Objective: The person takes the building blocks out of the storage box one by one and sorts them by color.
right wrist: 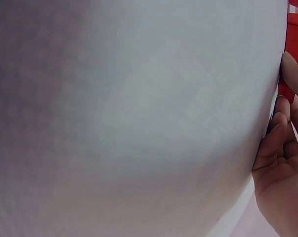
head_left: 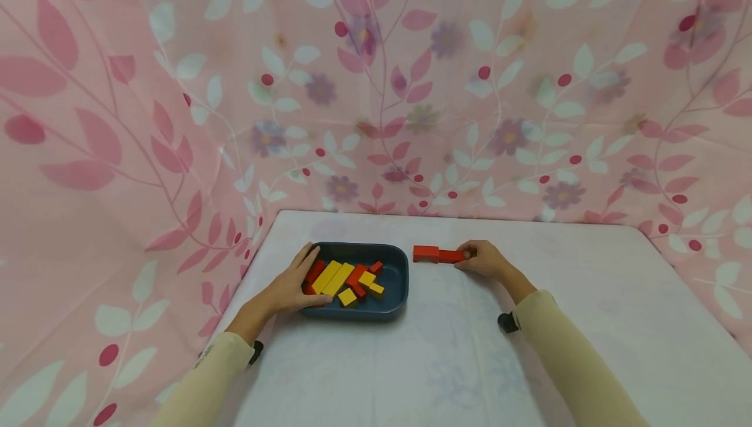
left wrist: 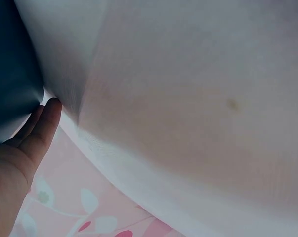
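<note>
My left hand point(head_left: 292, 286) lies spread along the left end of a dark blue tray point(head_left: 401, 283), fingers at its far left corner and thumb over the near rim. In the left wrist view its straight fingers point(left wrist: 49, 123) touch the outer wall. Red and yellow blocks lie jumbled in the tray, among them a long yellow block point(head_left: 337, 281). To the right of the tray, my right hand point(head_left: 486, 261) pinches a flat red block point(head_left: 451, 256) by its right end. That block's left end meets a thicker red block point(head_left: 425, 254) on the table.
A white cloth covers the table point(head_left: 446, 362). Behind the table and at the left hangs a pink leaf-patterned curtain point(head_left: 376, 87). A small black wrist device point(head_left: 508, 322) sits under the right sleeve.
</note>
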{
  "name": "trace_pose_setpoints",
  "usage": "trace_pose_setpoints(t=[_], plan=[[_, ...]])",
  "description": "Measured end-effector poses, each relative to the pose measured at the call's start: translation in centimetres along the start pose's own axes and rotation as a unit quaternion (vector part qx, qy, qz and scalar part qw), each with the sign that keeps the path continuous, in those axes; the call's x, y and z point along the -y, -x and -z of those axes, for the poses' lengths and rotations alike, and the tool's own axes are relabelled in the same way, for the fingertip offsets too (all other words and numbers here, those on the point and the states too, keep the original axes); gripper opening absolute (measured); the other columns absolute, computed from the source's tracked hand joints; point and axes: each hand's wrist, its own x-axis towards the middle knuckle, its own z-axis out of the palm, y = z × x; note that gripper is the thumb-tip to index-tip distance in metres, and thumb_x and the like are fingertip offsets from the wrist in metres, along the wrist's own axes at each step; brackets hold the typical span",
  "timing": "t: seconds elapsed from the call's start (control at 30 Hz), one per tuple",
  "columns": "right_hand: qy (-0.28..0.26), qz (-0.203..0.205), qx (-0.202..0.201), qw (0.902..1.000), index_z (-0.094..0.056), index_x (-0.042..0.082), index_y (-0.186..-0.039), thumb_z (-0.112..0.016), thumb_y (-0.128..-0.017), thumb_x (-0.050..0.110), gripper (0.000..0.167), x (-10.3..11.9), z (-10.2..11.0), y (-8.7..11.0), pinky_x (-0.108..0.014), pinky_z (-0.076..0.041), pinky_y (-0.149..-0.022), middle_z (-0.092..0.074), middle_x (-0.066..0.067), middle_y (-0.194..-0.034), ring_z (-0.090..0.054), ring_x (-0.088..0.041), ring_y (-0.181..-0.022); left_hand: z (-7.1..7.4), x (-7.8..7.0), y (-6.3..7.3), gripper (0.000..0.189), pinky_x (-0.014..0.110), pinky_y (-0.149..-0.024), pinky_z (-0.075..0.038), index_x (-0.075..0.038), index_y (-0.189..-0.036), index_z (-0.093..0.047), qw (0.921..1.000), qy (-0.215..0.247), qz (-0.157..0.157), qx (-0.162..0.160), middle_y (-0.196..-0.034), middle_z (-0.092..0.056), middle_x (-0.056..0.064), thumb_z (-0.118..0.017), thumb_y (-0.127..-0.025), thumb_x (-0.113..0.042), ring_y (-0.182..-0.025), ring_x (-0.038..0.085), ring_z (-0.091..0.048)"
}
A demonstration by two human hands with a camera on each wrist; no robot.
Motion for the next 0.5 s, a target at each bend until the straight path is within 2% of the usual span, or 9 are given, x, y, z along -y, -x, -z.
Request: trace_pose_setpoints(t=[0.4,0.5], plan=[[-0.009,0.001,0.009,0.9999,-0.065,0.005,-0.12,-0.074,-0.088,0.018,0.036,-0.09,-0.16,-0.04,-0.032,-0.045,-0.082,-0.054,-0.008,-0.093,-0.05,-0.024,-0.094,-0.06,0.12,0.06,0.116,0.066,-0.108,-0.036,-0.016,-0.16,-0.014,0.9999,-0.005,-0.013,-0.009,-0.167,-0.004,0.014,-0.072,-0.074,-0.068,-0.146,0.043,-0.03],[-0.006,-0.003,0.009,0.9999,-0.065,0.005,-0.121,-0.074,-0.089,0.018,0.036,-0.01,-0.11,-0.13,-0.032,-0.045,-0.082,-0.053,-0.008,-0.094,-0.05,-0.024,-0.095,0.03,0.02,-0.04,0.115,0.065,-0.109,-0.036,-0.017,-0.16,-0.014,0.9998,-0.009,-0.013,-0.009,-0.167,-0.005,0.013,-0.071,-0.075,-0.069,-0.146,0.042,-0.03]])
